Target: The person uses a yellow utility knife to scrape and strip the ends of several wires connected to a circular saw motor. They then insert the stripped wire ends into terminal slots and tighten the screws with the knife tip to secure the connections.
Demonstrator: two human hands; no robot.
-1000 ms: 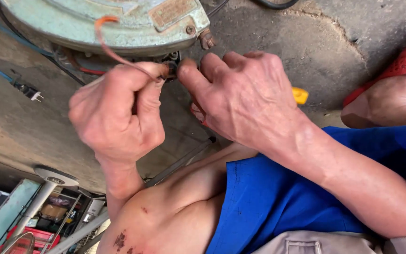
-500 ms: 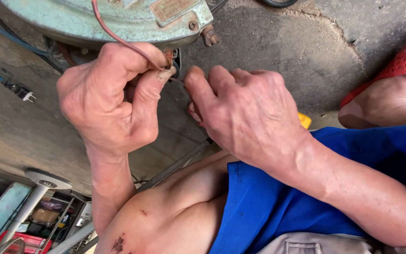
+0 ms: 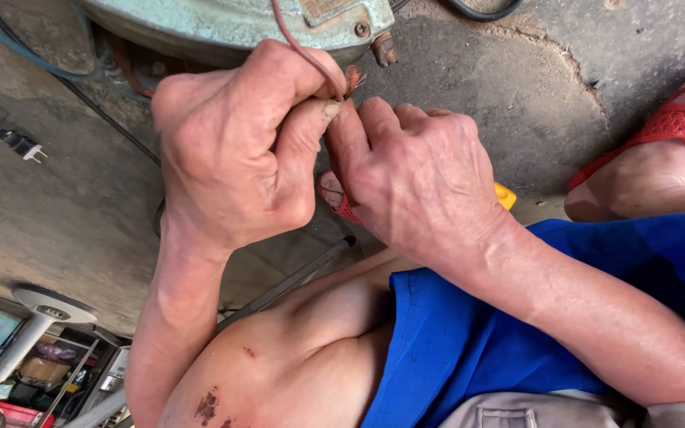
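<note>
While the left hand [image 3: 235, 150] is pinching the red wire [image 3: 304, 54] tight, the right hand [image 3: 418, 178] is nipping its frayed end at 12 o'clock. The green motor housing [image 3: 223, 24] is crowding their upper edge; bare concrete floor [image 3: 517, 95] is lying open at 2 o'clock.

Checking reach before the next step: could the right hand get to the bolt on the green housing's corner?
Probably yes: the right hand sits just below the bolt, with only bare concrete floor between them.

Tan rectangular nameplate [image 3: 328, 8] riveted on pale green housing [image 3: 200, 24], top edge, partly cropped, small brown box [image 3: 40, 369] in clutter, lower left
</note>
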